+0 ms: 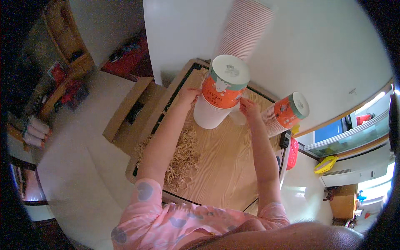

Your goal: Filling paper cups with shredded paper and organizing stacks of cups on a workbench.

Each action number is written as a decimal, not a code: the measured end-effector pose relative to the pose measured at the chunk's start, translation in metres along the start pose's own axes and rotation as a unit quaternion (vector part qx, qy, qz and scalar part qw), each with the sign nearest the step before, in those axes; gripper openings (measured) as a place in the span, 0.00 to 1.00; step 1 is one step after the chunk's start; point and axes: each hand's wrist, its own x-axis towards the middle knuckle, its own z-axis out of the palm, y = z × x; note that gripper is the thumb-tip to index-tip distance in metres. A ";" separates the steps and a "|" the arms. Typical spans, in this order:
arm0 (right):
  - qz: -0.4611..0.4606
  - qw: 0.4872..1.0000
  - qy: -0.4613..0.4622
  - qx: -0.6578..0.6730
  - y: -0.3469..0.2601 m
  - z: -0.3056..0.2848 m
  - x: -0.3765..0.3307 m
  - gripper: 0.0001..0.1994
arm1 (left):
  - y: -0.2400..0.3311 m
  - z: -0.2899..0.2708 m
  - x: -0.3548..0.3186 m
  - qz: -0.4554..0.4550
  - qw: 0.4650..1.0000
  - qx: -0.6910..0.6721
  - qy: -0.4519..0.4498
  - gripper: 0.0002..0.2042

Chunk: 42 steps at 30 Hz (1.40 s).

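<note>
An orange paper bucket (222,92) with a green band and a white animal picture is upside down, its pale base upward. It sits over a white bucket-shaped piece (209,114); whether that is a separate bucket cannot be made out. My left hand (192,96) grips the orange bucket's lower rim on the left side with closed fingers. On the opposite side, my right hand (249,107) pinches that rim. To the left on the wood-grain table (225,166) lies a loose heap of thin tan strands (183,156), partly behind my left forearm.
A tall stack of paper buckets (246,29) rises behind against the white wall. Another inverted stack (286,113) stands at the table's right, near a black box (285,139). An open cardboard box (135,114) is on the floor to the left. A pink basket (293,154) sits beyond the right edge.
</note>
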 end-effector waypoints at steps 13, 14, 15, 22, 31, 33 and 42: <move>0.071 0.992 -0.088 -0.059 -0.028 0.003 -0.002 0.10 | 0.016 0.004 -0.007 -0.031 0.999 -0.033 -0.027 0.04; 0.097 0.990 -0.065 -0.084 -0.029 -0.003 -0.002 0.10 | 0.016 0.008 -0.007 -0.033 0.998 -0.032 -0.032 0.04; 0.097 0.990 -0.067 -0.081 -0.031 0.004 -0.006 0.10 | 0.017 0.001 -0.005 0.003 0.999 -0.009 -0.053 0.05; 0.085 0.991 -0.104 0.010 -0.045 0.032 0.001 0.09 | -0.006 -0.019 0.042 0.201 0.975 -0.086 -0.031 0.16; -0.076 0.982 -0.106 0.136 -0.127 0.023 -0.065 0.06 | 0.098 0.012 -0.059 0.257 0.948 0.169 -0.080 0.13; -0.125 0.985 -0.049 0.106 -0.134 0.022 -0.110 0.08 | 0.098 0.009 -0.092 0.236 0.955 0.127 -0.131 0.12; -0.094 0.943 -0.161 -0.277 0.029 -0.055 -0.233 0.07 | -0.059 -0.044 -0.009 0.060 0.974 0.211 -0.048 0.30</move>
